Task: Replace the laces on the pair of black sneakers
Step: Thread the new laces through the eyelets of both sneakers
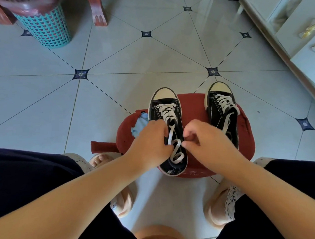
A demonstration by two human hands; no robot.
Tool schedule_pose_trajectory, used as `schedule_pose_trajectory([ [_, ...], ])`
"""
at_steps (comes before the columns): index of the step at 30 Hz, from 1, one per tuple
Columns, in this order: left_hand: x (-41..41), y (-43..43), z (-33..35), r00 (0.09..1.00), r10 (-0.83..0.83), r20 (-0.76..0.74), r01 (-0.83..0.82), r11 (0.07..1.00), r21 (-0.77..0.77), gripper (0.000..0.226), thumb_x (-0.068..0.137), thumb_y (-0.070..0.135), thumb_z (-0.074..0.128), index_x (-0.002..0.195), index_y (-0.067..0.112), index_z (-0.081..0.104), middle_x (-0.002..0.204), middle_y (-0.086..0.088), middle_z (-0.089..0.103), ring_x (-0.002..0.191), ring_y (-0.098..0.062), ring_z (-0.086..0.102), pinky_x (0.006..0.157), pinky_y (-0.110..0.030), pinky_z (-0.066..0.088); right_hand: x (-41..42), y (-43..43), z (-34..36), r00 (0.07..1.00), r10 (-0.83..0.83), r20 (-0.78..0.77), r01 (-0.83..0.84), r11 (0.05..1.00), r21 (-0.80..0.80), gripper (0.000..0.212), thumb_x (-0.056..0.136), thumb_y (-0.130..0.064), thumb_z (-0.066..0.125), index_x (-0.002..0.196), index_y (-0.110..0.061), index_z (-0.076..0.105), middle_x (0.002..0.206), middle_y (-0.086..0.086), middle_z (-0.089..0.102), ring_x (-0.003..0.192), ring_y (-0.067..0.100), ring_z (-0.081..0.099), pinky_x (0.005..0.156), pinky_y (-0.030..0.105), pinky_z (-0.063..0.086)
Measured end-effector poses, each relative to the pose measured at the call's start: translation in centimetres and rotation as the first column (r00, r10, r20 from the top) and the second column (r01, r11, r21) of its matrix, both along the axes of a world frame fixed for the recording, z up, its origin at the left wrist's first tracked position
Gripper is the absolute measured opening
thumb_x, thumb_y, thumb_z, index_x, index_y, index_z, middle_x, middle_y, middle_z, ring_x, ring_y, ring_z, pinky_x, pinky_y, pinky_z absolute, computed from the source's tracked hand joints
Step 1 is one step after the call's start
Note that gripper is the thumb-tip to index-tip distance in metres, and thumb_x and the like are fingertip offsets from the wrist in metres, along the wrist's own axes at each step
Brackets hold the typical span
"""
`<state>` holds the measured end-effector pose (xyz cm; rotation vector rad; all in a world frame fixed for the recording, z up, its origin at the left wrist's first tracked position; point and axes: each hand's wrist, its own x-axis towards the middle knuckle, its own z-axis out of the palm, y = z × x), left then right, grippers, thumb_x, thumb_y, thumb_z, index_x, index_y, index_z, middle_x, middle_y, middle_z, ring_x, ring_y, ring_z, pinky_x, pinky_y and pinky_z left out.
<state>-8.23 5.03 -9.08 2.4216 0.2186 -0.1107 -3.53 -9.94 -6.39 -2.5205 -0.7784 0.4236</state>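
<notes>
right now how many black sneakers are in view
2: the left sneaker on the red cushion, its lace pinched by the left hand; the right sneaker at the cushion's right edge. None seems hidden.

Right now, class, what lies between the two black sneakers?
In the head view, bare red cushion separates the left sneaker from the right sneaker; nearer, the right hand fills the gap.
</notes>
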Motion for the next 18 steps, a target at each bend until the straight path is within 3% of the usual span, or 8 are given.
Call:
schedule_pose_trajectory([
  [2, 0.6, 0.7, -0.2, 0.987, 0.160, 0.015, -0.159, 0.986, -0.040, 0.019, 0.080, 0.020, 0.063, 0.083, 0.016, 0.045, 0.073, 0.004, 0.047, 0.063, -0.010, 0.042, 0.053, -0.020, 0.031, 1.6, -0.7, 0.5, 0.988, -0.120, 0.100, 0.122, 0.992, -0.022, 0.014, 0.087, -0.023, 0.060, 0.092, -0.024, 0.047, 0.091, -0.008, 0.052, 0.081, 0.009, 0.050, 0.071, 0.021, 0.035],
  [4, 1.3, 1.1, -0.2, 0.977, 0.215, -0.010, -0.215, 0.973, -0.088, 0.033, 0.081, 0.026, 0.064, 0.107, 0.016, 0.047, 0.086, 0.004, 0.052, 0.075, -0.010, 0.050, 0.059, -0.019, 0.034, 3.5, -1.6, 0.8, 0.935, -0.285, 0.209, 0.292, 0.956, -0.001, 0.019, 0.085, -0.021, 0.062, 0.099, -0.019, 0.049, 0.103, 0.001, 0.051, 0.096, 0.020, 0.052, 0.078, 0.027, 0.036],
  [7, 2.3, 1.0, 0.0, 0.985, 0.154, -0.082, -0.161, 0.983, -0.089, 0.064, 0.079, 0.039, 0.062, 0.136, 0.025, 0.036, 0.122, 0.000, 0.053, 0.113, -0.017, 0.051, 0.089, -0.026, 0.041, 5.7, -2.9, 0.4, 0.851, -0.479, 0.213, 0.494, 0.870, -0.016, 0.050, 0.084, -0.027, 0.064, 0.127, -0.013, 0.043, 0.131, 0.013, 0.040, 0.121, 0.031, 0.039, 0.093, 0.039, 0.037],
  [8, 2.5, 0.8, 0.0, 0.989, 0.123, -0.082, -0.130, 0.988, -0.083, 0.063, 0.076, 0.043, 0.059, 0.134, 0.029, 0.038, 0.122, 0.002, 0.056, 0.113, -0.019, 0.053, 0.095, -0.033, 0.044, 6.3, -3.2, 0.0, 0.848, -0.503, 0.169, 0.516, 0.856, -0.037, 0.059, 0.084, -0.031, 0.064, 0.134, -0.013, 0.039, 0.135, 0.015, 0.037, 0.124, 0.032, 0.037, 0.096, 0.041, 0.037],
  [10, 2.7, 0.4, 0.1, 0.994, 0.075, -0.075, -0.077, 0.997, -0.028, 0.052, 0.071, 0.045, 0.052, 0.121, 0.030, 0.048, 0.099, 0.004, 0.066, 0.092, -0.020, 0.062, 0.085, -0.041, 0.052, 7.0, -3.4, -1.1, 0.853, -0.517, 0.070, 0.521, 0.850, -0.071, 0.068, 0.084, -0.037, 0.063, 0.139, -0.014, 0.033, 0.138, 0.017, 0.037, 0.124, 0.033, 0.041, 0.098, 0.041, 0.038],
  [12, 3.0, 0.3, 0.1, 0.995, 0.055, -0.088, -0.048, 0.995, 0.084, 0.034, 0.075, 0.036, 0.048, 0.106, 0.022, 0.053, 0.081, 0.001, 0.065, 0.075, -0.021, 0.062, 0.073, -0.041, 0.054, 7.2, -3.6, -2.1, 0.864, -0.496, 0.090, 0.503, 0.858, -0.100, 0.064, 0.086, -0.034, 0.061, 0.140, -0.016, 0.034, 0.135, 0.018, 0.042, 0.120, 0.033, 0.045, 0.095, 0.039, 0.040],
  [14, 3.3, 0.1, 0.7, 0.995, 0.070, -0.072, -0.060, 0.990, 0.128, 0.018, 0.081, 0.022, 0.046, 0.094, 0.015, 0.055, 0.078, -0.004, 0.065, 0.073, -0.024, 0.060, 0.071, -0.040, 0.053, 7.3, -3.7, -2.5, 0.865, -0.478, 0.151, 0.494, 0.864, -0.097, 0.057, 0.087, -0.025, 0.058, 0.139, -0.016, 0.038, 0.131, 0.017, 0.045, 0.118, 0.032, 0.047, 0.093, 0.037, 0.040],
  [18, 4.0, -1.0, 1.1, 0.993, 0.116, -0.023, -0.114, 0.992, 0.062, 0.029, 0.087, 0.003, 0.042, 0.110, 0.001, 0.060, 0.090, -0.015, 0.065, 0.081, -0.025, 0.057, 0.078, -0.034, 0.041, 7.4, -3.7, -2.4, 0.850, -0.509, 0.135, 0.515, 0.857, -0.009, 0.055, 0.085, -0.018, 0.059, 0.138, -0.017, 0.043, 0.128, 0.015, 0.049, 0.115, 0.029, 0.048, 0.094, 0.034, 0.039],
])
